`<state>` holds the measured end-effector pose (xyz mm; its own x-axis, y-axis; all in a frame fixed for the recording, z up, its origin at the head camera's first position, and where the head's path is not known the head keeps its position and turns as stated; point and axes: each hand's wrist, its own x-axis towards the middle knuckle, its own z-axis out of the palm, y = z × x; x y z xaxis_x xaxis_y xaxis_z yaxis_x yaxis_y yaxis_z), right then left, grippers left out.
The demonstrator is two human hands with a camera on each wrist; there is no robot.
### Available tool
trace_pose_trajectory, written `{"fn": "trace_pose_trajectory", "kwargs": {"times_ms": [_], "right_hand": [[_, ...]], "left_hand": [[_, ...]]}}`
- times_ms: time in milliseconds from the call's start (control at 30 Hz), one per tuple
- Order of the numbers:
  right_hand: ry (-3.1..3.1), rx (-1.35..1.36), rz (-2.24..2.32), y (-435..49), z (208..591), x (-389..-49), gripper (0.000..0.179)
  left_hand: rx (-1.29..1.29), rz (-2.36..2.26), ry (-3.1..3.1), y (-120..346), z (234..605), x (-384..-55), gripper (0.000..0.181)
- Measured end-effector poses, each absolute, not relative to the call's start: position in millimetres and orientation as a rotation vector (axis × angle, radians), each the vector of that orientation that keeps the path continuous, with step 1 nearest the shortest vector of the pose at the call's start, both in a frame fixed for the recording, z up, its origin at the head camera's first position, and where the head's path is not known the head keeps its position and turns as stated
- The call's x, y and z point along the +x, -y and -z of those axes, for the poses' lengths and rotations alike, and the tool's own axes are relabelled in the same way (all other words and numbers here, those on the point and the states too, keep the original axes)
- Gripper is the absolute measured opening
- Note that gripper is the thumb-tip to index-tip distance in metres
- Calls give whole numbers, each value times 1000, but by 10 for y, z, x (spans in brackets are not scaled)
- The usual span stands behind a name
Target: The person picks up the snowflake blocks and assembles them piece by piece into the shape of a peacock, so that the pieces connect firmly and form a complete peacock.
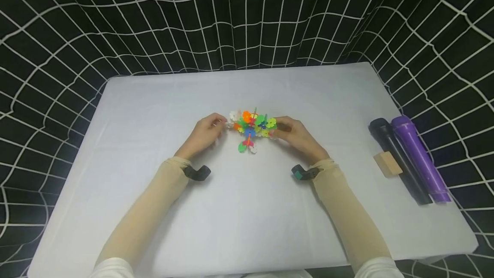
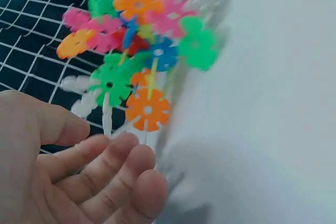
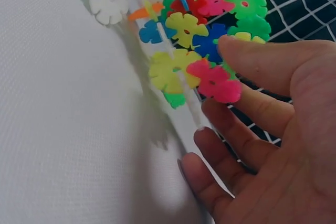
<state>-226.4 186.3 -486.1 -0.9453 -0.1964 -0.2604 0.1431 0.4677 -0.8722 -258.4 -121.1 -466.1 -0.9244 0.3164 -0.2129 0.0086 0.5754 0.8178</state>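
Note:
A many-coloured cluster of interlocking plastic flower discs lies at the middle of the white table, between both hands. My left hand is at its left end. In the left wrist view its loosely bent fingers are by a white disc and an orange disc, with no disc clearly gripped. At the right end, my right hand holds the cluster. The right wrist view has the thumb over a blue disc and the index finger partly behind a pink disc. The other right fingers are spread below.
On the table's right side lie a black tube and a purple tube, side by side. A small wooden block is against the black one. Black cloth with a white grid surrounds the table's back and sides.

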Motion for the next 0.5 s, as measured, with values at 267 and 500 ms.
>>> {"fn": "trace_pose_trajectory", "kwargs": {"times_ms": [267,500], "right_hand": [[-2385,-45,1460,-1859,4832,-2253,57],[-2386,-29,1454,-1842,4810,-2273,58]], "left_hand": [[162,-1397,-2323,1217,4822,-2460,33],[110,-1494,-2088,1112,4849,-2386,33]]}}
